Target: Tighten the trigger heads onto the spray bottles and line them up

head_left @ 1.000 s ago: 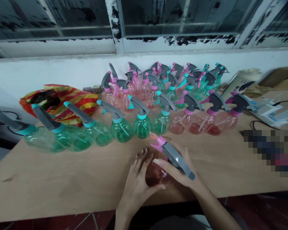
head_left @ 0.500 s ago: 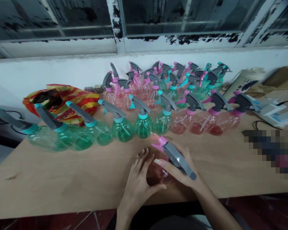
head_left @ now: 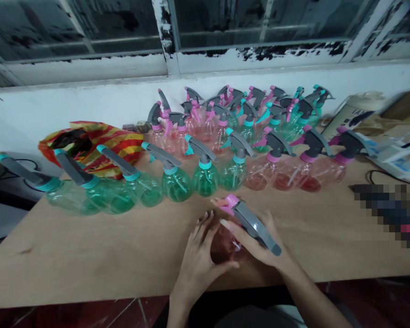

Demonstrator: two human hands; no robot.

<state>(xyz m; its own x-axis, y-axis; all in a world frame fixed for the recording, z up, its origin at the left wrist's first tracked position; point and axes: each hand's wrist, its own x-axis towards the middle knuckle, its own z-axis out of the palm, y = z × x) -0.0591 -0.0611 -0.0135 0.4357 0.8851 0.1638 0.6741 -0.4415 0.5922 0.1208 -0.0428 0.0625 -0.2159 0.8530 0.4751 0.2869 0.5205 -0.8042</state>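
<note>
A clear pink spray bottle (head_left: 226, 241) with a pink collar and grey trigger head stands on the table in front of me. My left hand (head_left: 201, 253) curves around the left side of its body, thumb at the near side and fingers at the far side. Around the neck, just under the spray head (head_left: 254, 223), my right hand (head_left: 256, 243) is closed, its thumb in front and fingertips showing beyond the pink nozzle. The hands and the head hide much of the bottle.
Green spray bottles (head_left: 176, 184) and pink ones (head_left: 259, 174) form a row beyond my hands on the wooden table (head_left: 99, 259). More bottles crowd behind, near the wall. A red-yellow plastic bag (head_left: 123, 148) lies left; a pale canister (head_left: 353, 114) and a blurred dark item (head_left: 389, 214) are right.
The view has shifted slightly. The fingertips of my right hand have moved a little lower by the nozzle. My left hand stays around the bottle's body.
</note>
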